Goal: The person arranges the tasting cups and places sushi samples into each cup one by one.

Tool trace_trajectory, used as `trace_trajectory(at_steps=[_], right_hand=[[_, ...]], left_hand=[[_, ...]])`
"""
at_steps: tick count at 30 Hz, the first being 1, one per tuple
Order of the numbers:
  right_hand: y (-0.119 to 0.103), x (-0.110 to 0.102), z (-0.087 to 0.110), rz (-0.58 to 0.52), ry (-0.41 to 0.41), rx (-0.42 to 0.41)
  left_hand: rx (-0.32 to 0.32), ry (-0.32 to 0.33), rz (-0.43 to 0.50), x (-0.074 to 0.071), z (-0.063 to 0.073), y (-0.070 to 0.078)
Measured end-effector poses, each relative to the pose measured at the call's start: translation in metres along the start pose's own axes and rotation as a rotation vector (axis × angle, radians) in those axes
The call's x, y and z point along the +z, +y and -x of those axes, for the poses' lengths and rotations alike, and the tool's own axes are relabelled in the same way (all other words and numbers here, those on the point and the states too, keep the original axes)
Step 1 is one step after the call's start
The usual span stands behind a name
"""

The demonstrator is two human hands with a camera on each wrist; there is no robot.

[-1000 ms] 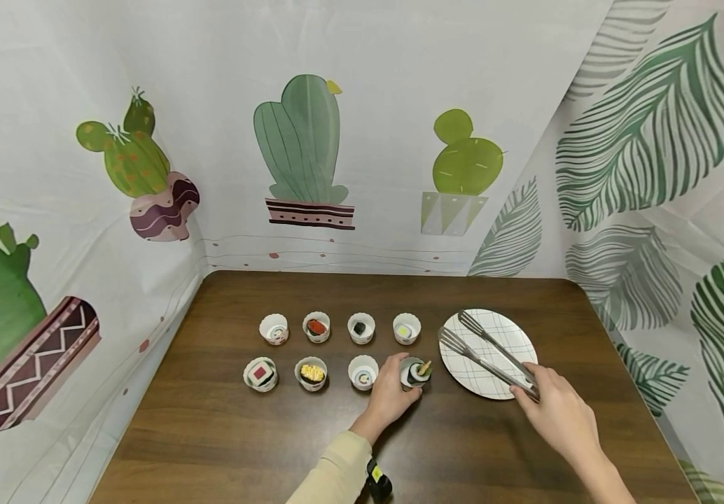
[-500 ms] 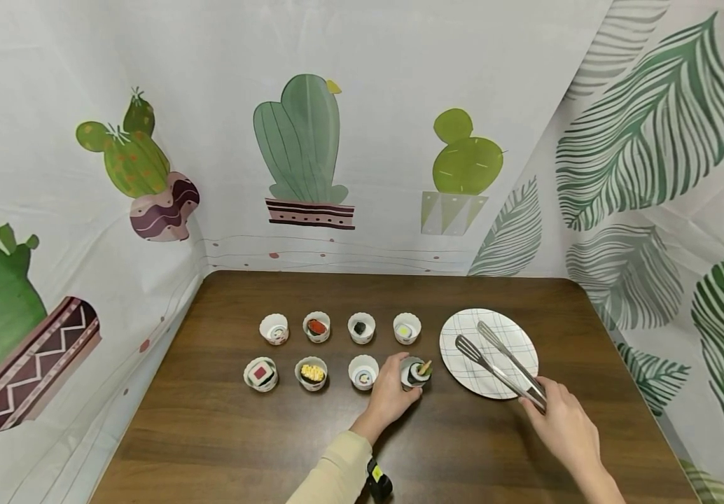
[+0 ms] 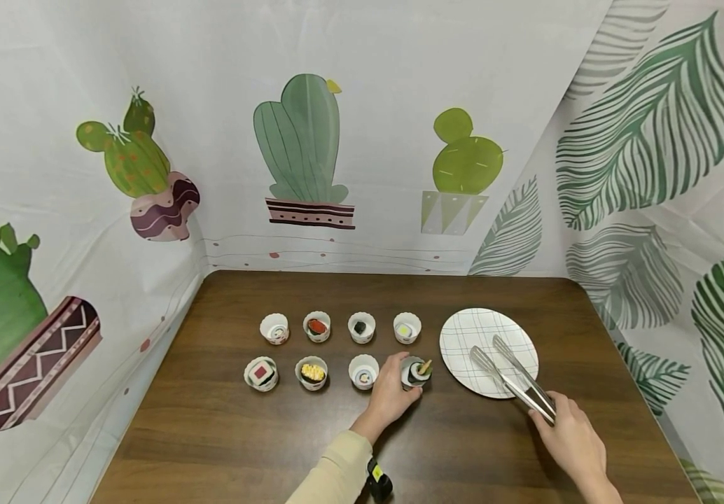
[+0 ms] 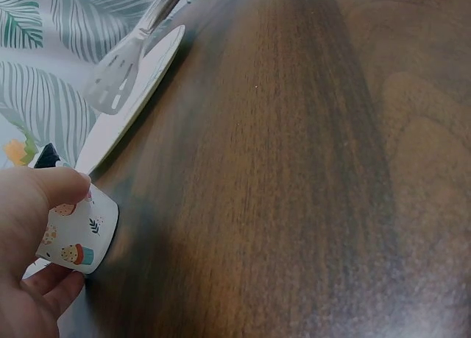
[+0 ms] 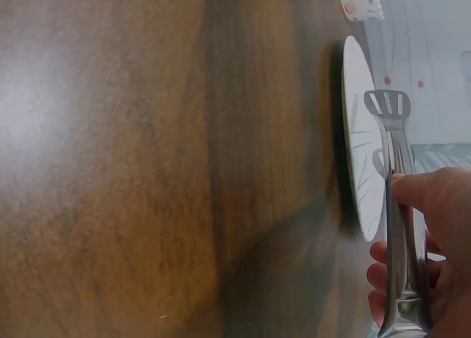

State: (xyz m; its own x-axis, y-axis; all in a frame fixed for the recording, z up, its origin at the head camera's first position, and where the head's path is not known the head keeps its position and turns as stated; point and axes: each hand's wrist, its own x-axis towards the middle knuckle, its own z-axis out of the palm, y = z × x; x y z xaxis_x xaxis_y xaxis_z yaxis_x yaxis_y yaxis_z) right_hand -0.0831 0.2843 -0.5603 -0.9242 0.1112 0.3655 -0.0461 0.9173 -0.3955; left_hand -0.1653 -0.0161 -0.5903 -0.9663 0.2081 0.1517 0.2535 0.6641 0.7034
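In the head view my left hand (image 3: pixel 389 395) grips a small scalloped cup with its thumb and fingers. The cup (image 4: pixel 99 220) has cupcake prints on its outside in the left wrist view. A toy sushi roll (image 3: pixel 423 369) with a dark wrap sticks up from it. My right hand (image 3: pixel 573 441) holds metal tongs (image 3: pixel 521 393) by the handle end. Their slotted heads are spread apart over the near right part of a round white plate (image 3: pixel 463 329) with a line grid. Nothing shows between the heads.
Several more small cups stand in two rows to the left. One holds a red-topped piece (image 3: pixel 316 327), one a yellow-topped piece (image 3: pixel 312 373), and another a square roll (image 3: pixel 261 372) with a red centre. The brown table (image 3: pixel 223 434) meets printed cloth walls (image 3: pixel 381 140) behind.
My right hand and the tongs have moved right and nearer to me, so the heads have slid across above the plate, away from the held cup. My left hand has stayed still.
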Motion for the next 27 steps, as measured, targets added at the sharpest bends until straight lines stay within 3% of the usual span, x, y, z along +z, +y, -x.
trace_trajectory(at_steps=[22,27], right_hand=[[0.019,0.01,0.009,-0.003,0.084,-0.012],[0.023,0.013,0.011,0.014,0.07,-0.006]], left_hand=[[-0.006,0.003,-0.008,0.002,0.0,0.0],[-0.004,0.004,-0.006,0.001,0.001,0.001]])
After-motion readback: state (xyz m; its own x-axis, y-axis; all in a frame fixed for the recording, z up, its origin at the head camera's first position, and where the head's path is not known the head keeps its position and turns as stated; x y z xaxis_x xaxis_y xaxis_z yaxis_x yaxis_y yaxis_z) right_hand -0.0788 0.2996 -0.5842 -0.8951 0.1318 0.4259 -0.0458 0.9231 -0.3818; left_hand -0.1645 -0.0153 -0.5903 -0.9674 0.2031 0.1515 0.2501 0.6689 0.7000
